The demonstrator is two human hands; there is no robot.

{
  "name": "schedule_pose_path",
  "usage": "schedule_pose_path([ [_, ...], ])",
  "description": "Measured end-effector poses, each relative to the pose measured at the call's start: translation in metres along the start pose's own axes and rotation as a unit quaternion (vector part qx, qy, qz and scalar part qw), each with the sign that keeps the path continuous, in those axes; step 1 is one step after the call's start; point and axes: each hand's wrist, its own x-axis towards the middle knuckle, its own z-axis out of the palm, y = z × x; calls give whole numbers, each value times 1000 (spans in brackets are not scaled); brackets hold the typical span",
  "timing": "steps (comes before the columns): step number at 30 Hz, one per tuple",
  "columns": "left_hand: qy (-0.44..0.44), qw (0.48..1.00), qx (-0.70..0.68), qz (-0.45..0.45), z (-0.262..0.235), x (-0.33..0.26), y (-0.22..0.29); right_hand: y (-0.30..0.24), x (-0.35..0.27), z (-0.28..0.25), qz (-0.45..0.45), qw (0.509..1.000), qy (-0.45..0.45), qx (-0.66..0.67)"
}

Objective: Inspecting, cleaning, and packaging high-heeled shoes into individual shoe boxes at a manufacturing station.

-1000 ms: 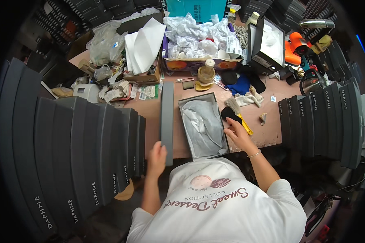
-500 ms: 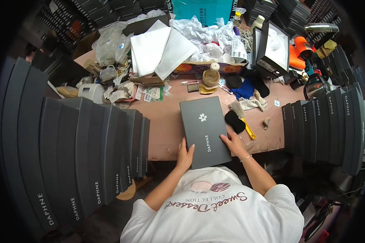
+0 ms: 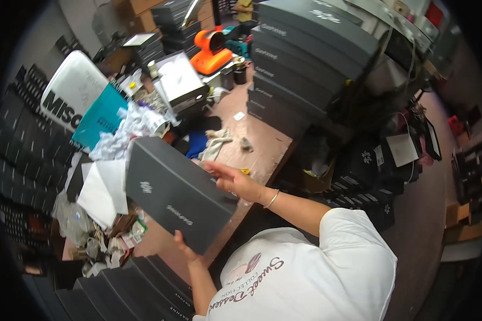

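Observation:
A dark grey lidded shoebox (image 3: 171, 198) is tilted over the worktable in front of me, its pale logo and lettering facing up. My left hand (image 3: 187, 249) grips its near left edge, thumb on the lid and the other fingers hidden beneath. Beside the box's right side is my right hand (image 3: 235, 181), its fingers stretched out and apart, fingertips overlapping the side wall. Whether they press on it I cannot tell. Just beyond that hand lie a whitish cloth glove (image 3: 215, 143) and a blue cloth (image 3: 197, 143).
A tall stack of grey shoeboxes (image 3: 305, 69) stands at the table's right end; another row of boxes (image 3: 128, 291) is at lower left. White paper sheets (image 3: 104, 192), crumpled tissue (image 3: 128, 128), an open shoebox (image 3: 179, 80) and an orange device (image 3: 211, 53) crowd the far side.
My view has swung to the right. The shoebox has come up from its upright place at the table edge and now tilts. My right hand's fingers have spread from their grip on its side.

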Motion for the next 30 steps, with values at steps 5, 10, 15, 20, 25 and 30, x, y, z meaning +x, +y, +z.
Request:
schedule_pose_path([
  [5,-147,980,28,134,158,47,26,-52,-34,-33,-212,948,-13,235],
  [10,-275,905,151,287,304,88,-25,-145,-71,-105,-381,871,284,-127],
  [15,-399,556,494,537,475,85,-36,-343,-103,-217,-420,828,371,10],
  [20,-305,426,589,615,532,121,-99,-463,-88,-303,-304,869,381,-80],
  [25,-248,447,555,656,531,135,-109,-444,-59,-374,-72,915,375,-127],
  [30,-272,452,544,653,520,137,-99,-426,-80,-392,-18,804,450,-387],
])
